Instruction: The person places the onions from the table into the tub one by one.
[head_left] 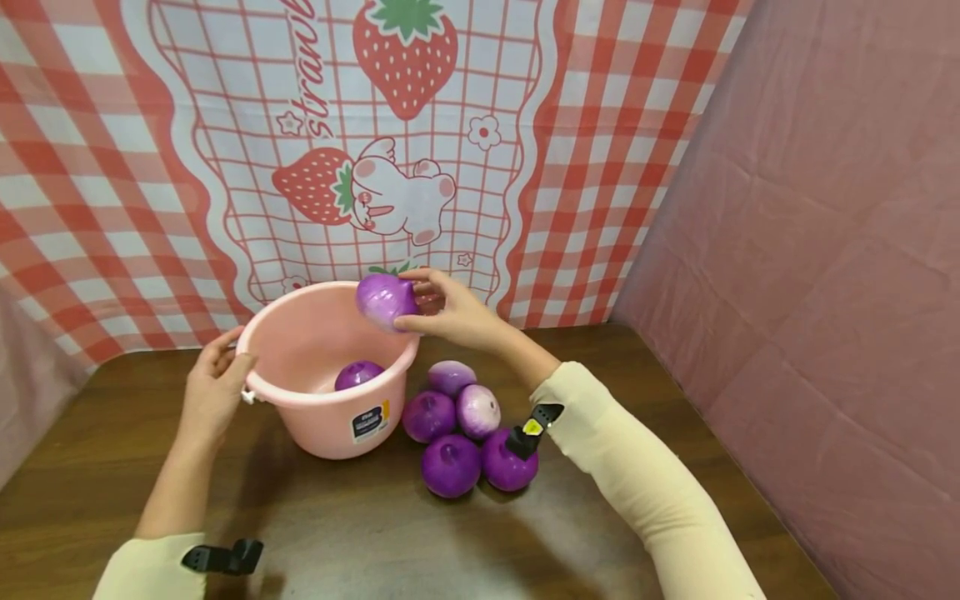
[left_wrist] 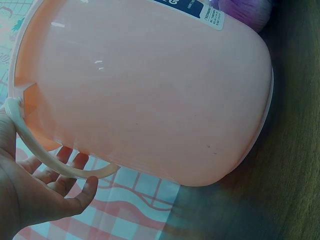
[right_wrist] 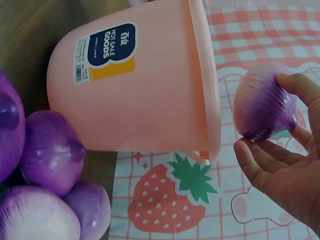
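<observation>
by the right hand, a purple onion is pinched between thumb and fingers and held up over the right side of a pink bucket. the bucket's left rim is gripped by the left hand, near the handle. inside, another onion is seen lying. just right of the bucket, five onions are clustered on the wooden table, backed by a strawberry-printed cloth.
</observation>
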